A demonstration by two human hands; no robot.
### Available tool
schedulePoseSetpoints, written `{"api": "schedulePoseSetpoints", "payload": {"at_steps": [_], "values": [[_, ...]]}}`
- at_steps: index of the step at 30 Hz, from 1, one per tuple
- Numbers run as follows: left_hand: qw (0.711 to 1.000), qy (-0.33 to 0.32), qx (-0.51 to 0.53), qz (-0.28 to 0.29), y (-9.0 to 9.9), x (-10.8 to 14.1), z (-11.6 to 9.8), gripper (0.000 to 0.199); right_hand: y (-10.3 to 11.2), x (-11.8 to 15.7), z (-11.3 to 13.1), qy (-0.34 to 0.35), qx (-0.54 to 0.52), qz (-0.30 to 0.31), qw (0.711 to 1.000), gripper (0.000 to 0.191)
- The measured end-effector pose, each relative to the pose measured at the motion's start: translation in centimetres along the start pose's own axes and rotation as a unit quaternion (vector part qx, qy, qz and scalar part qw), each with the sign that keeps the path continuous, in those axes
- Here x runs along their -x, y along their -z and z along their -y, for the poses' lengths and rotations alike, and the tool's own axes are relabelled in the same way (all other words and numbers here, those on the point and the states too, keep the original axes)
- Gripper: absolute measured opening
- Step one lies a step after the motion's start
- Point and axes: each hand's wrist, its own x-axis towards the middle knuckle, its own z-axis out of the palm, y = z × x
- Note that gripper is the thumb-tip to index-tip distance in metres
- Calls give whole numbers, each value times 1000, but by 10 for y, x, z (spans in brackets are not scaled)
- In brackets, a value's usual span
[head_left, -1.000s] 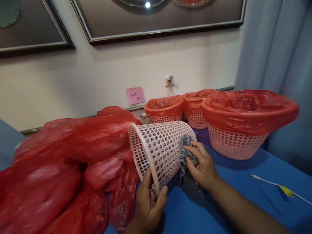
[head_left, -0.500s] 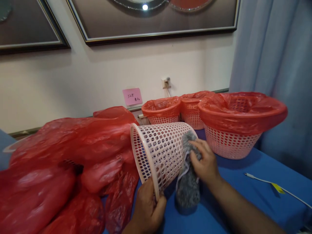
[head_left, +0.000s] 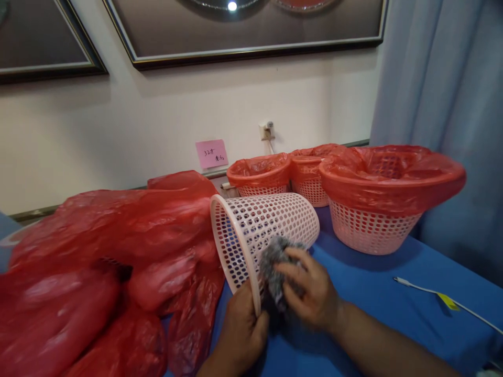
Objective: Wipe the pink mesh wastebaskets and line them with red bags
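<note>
A pale pink perforated plastic wastebasket (head_left: 283,214) lies tipped on its side, its mouth facing left. My left hand (head_left: 241,330) grips the near lower part of its rim, thumb outside. In my right hand (head_left: 310,288) is a bunched grey cloth (head_left: 277,262), pressed against the basket's side close to the rim. The cloth's lower end is dark and smeared by motion. Part of the basket's near side is hidden behind the cloth and fingers.
Crumpled red plastic bags (head_left: 113,251) heap up at the left. Several red-lined baskets (head_left: 373,230) stand behind and to the right on the blue table (head_left: 361,298). A white cable (head_left: 424,289) with a yellow tag lies at right. A pink note (head_left: 212,153) is on the wall.
My right hand has moved the cloth left and down along the basket, from near its base toward the rim. The cloth is now more bunched. My left hand keeps its grip.
</note>
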Motion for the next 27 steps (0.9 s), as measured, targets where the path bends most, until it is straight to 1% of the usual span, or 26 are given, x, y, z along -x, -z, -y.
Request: {"api": "schedulePoseSetpoints", "payload": {"at_steps": [2, 4, 5, 6, 7, 8, 9, 11, 13, 14, 15, 16, 17, 18, 19, 21, 22, 23, 24, 25, 26, 27], "values": [[1000, 15, -10, 1, 0, -2, 1, 65, 2, -5, -29, -126, 34, -56, 990, 33], [1000, 19, -21, 4, 0, -2, 2, 71, 6, -11, -57, -231, 45, -90, 968, 29], [999, 19, -26, 5, 0, -2, 4, 72, 7, -13, -66, -261, 45, -98, 959, 28], [999, 19, -29, 3, -1, -2, 5, 73, 8, -14, -69, -272, 46, -102, 956, 28], [999, 19, -31, 1, -2, -1, 6, 73, 8, -13, -67, -264, 48, -104, 958, 28], [999, 18, -30, -2, -2, -1, 6, 73, 7, -12, -60, -236, 51, -98, 965, 29], [999, 19, -28, -6, -3, -1, 7, 71, 6, -9, -48, -193, 51, -82, 976, 31], [1000, 21, -15, -12, -3, -1, 6, 65, 2, -3, -19, -81, 28, -21, 996, 37], [1000, 22, 5, -12, -3, -1, 5, 52, -2, 2, 6, 14, -12, 39, 999, 42], [1000, 24, 13, -11, -3, -1, 5, 48, -4, 3, 13, 40, -27, 55, 997, 42], [999, 26, 17, -10, -3, -2, 5, 45, -5, 4, 14, 45, -34, 59, 997, 42], [999, 29, 14, -9, -3, -2, 5, 46, -6, 4, 10, 26, -31, 51, 998, 41], [999, 34, 7, -8, -3, -2, 5, 49, -6, 2, 1, -12, -18, 29, 999, 39], [999, 39, -2, -7, -3, -1, 7, 53, -6, 0, -12, -67, -1, 0, 998, 36], [999, 45, -12, -5, -3, -1, 8, 57, -5, -2, -28, -132, 16, -33, 991, 33], [998, 56, -25, 2, -4, 0, 10, 61, 0, -8, -58, -258, 36, -87, 962, 30], [998, 61, -28, 4, -4, 0, 11, 62, 2, -10, -70, -299, 39, -101, 948, 30], [997, 65, -29, 3, -4, 1, 12, 62, 3, -11, -76, -321, 42, -108, 940, 31], [997, 68, -30, 0, -5, 1, 12, 62, 4, -11, -77, -318, 47, -111, 940, 32], [997, 68, -27, -2, -5, 1, 11, 62, 4, -10, -72, -293, 53, -109, 948, 33], [998, 65, -23, -4, -5, 1, 11, 62, 3, -8, -61, -249, 56, -95, 962, 35], [998, 60, -17, -6, -5, 0, 10, 61, 1, -6, -47, -189, 52, -70, 978, 37]]}}
